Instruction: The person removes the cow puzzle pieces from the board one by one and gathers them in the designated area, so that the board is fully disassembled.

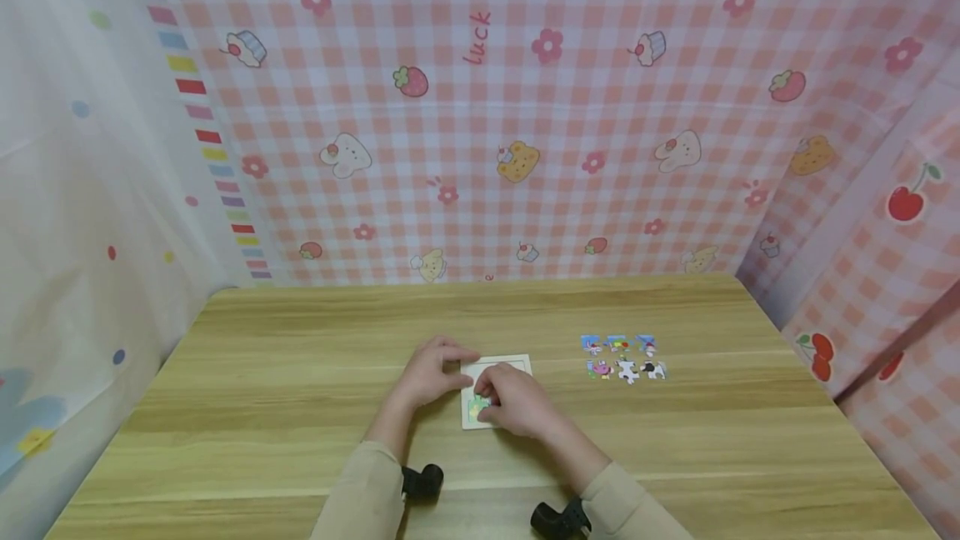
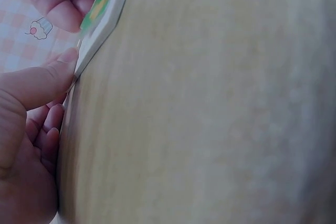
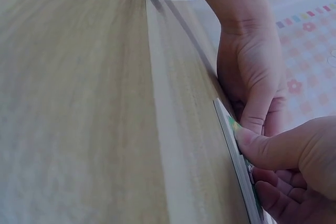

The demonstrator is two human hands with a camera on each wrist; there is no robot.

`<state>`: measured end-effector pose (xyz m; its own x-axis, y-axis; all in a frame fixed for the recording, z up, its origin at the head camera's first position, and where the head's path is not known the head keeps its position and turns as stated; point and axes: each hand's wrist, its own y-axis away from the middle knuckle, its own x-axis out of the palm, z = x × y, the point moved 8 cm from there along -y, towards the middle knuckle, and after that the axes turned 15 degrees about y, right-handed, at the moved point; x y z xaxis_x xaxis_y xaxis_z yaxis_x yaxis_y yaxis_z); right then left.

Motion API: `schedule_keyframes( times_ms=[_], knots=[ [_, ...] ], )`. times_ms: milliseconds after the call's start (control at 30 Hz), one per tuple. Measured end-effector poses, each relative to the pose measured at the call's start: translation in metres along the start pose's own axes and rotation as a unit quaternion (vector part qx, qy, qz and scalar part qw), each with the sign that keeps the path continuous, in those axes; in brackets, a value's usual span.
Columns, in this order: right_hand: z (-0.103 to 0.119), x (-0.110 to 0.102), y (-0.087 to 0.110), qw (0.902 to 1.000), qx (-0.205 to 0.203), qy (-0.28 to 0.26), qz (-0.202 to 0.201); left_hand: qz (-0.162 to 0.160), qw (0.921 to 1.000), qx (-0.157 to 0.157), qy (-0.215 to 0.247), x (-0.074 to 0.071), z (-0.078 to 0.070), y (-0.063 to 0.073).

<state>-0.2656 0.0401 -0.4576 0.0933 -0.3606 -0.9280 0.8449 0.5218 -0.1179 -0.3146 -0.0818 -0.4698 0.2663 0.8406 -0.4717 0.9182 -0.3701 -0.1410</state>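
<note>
A white-rimmed puzzle board (image 1: 517,358) lies on the wooden table in front of me. My left hand (image 1: 433,375) holds its upper left corner, thumb at the left side and index finger at the top edge. Over the board's middle, my right hand (image 1: 517,400) has thumb and fingers bent around a puzzle piece, mostly hidden beneath them. Green and yellow puzzle artwork (image 1: 477,408) shows in the lower left of the board. From the right wrist view, the right thumb (image 3: 257,145) presses close over the board's green part (image 3: 234,125).
Several loose puzzle pieces (image 1: 627,370) lie in two rows on the table (image 1: 315,357) to the right of the board. Black wrist cameras (image 1: 423,483) sit on both forearms. A checked curtain (image 1: 450,107) hangs behind the table's far edge.
</note>
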Motion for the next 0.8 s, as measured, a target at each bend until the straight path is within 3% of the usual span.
schedule_keyframes(
  times_ms=[333,800],
  knots=[
    [-0.004,0.004,0.000,0.9989,0.018,-0.043,0.009,-0.002,1.0000,0.001,-0.004,0.000,0.001,-0.001],
    [-0.011,0.001,0.005,0.9914,0.028,-0.123,-0.036,0.004,0.9999,-0.005,-0.015,0.001,0.003,0.000]
  ],
)
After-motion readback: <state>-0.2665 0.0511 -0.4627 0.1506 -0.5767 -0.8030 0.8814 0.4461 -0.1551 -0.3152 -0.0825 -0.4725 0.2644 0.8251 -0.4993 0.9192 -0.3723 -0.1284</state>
